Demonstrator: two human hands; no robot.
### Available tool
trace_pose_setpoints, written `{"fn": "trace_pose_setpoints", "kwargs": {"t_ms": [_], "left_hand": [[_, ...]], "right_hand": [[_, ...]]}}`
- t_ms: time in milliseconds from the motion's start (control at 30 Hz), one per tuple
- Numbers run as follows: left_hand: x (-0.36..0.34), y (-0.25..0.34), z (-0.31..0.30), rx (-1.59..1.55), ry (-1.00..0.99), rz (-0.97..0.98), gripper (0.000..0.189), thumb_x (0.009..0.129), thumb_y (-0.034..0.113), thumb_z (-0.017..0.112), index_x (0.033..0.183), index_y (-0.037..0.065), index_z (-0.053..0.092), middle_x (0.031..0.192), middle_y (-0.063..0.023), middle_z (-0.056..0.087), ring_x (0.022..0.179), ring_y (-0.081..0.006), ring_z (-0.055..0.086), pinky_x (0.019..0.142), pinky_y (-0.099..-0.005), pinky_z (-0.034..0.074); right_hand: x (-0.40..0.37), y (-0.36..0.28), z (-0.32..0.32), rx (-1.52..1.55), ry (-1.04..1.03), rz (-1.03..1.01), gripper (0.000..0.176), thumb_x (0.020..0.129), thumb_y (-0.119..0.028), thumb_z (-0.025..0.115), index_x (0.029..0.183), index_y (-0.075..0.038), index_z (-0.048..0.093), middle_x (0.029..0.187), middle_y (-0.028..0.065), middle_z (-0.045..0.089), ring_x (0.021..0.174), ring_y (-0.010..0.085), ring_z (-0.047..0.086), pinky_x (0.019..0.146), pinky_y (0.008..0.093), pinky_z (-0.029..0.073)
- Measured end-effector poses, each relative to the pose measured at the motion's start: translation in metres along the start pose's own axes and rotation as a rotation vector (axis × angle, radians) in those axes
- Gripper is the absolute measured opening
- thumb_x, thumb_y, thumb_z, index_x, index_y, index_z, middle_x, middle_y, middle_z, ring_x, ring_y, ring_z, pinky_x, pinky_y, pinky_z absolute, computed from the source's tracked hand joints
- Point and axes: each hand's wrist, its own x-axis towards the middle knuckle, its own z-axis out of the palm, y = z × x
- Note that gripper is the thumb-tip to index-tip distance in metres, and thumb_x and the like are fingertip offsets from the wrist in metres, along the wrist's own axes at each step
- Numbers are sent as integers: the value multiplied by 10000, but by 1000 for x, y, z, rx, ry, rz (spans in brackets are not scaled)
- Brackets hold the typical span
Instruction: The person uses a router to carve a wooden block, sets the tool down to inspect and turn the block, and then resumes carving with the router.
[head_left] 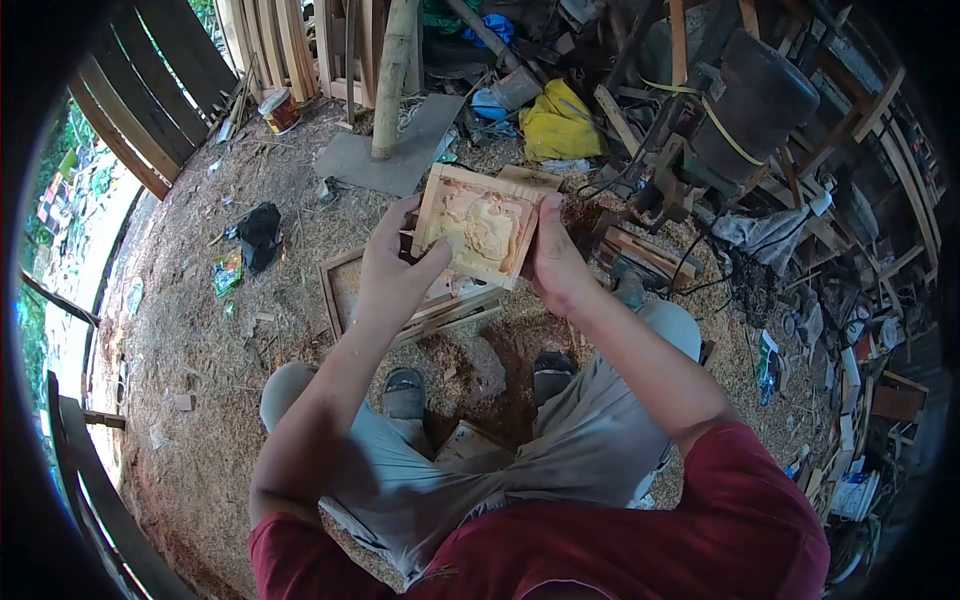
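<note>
A small square wooden box (490,225) with a light rim and rough, pale yellow and pinkish material inside is held up in front of me. My left hand (395,258) grips its left side, with the thumb reaching over the lower left rim. Along the right edge, my right hand (560,262) is closed on it, thumb on top and the other fingers hidden behind. Below, between my hands and feet, a wooden frame (338,300) with stacked strips lies on the ground, partly covered by my left forearm and the box.
Sawdust and shavings cover the ground (200,370). A bamboo post (392,80) rises from a grey sheet (340,160) ahead. A paint can (280,110) and black plastic bag (260,235) lie left. Right are a yellow sack (560,120), a dark tank (755,95) and scrap wood.
</note>
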Motion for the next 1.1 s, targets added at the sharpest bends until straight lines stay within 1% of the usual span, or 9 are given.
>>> {"fn": "trace_pose_setpoints", "kwargs": {"t_ms": [100,200,300,400,600,700,833,900,1100], "left_hand": [[0,-4,-2,28,0,-10,466,933,24,676,1374,-2,530,1187,-93,627,1100,-139,596,952,-292,495],[0,-8,-3,63,18,1,410,950,45,646,1345,-4,549,1153,-89,645,1047,-127,610,895,-281,513],[-1,-7,-3,38,46,-64,361,956,51,625,1308,-7,570,1115,-85,664,968,-117,634,807,-271,536],[-1,-8,-4,-18,59,-127,338,956,61,622,1286,-7,584,1085,-83,677,908,-113,653,732,-270,557],[0,-9,-5,-20,61,-213,347,963,75,616,1301,-4,595,1080,-87,684,887,-120,666,712,-285,584],[2,-13,-6,25,45,-227,356,962,69,616,1309,-10,599,1081,-88,682,896,-123,667,734,-291,581],[7,-33,-11,149,5,-115,382,957,58,618,1328,-30,594,1109,-83,678,943,-117,661,789,-286,559],[6,-35,-9,75,16,-100,419,916,82,623,1316,-42,599,1117,-123,692,975,-161,651,871,-304,515],[4,-28,-4,-1,15,-132,440,925,96,627,1342,-40,588,1158,-121,691,1014,-165,649,918,-313,500]], "right_hand": [[-1,-3,5,70,-22,34,981,937,-832,227,1593,-110,328,1569,111,472,1447,259,472,1193,442,396],[-2,-4,10,108,5,72,975,941,-837,213,1584,-117,349,1535,118,509,1381,280,544,1102,472,489],[-5,-9,12,160,-45,133,955,946,-839,195,1565,-136,381,1478,126,561,1271,298,627,942,484,577],[-3,-4,9,186,-35,180,933,951,-839,191,1547,-155,407,1431,130,598,1188,304,670,808,469,606],[0,-1,-3,162,-182,224,936,947,-846,195,1541,-156,411,1408,126,609,1185,287,674,818,434,609],[-6,-5,15,108,6,171,893,991,-794,184,1521,-121,435,1396,136,610,1171,280,677,821,422,608],[-2,12,8,-115,61,-81,714,1102,-591,272,1455,-10,488,1332,134,638,1187,200,631,997,360,508],[-8,14,4,-332,21,-224,637,1124,-510,336,1442,18,496,1343,125,626,1225,171,584,1053,342,464],[-15,19,5,-402,-7,-374,564,1115,-426,458,1452,26,485,1280,99,632,1177,158,574,1029,325,455]]}}
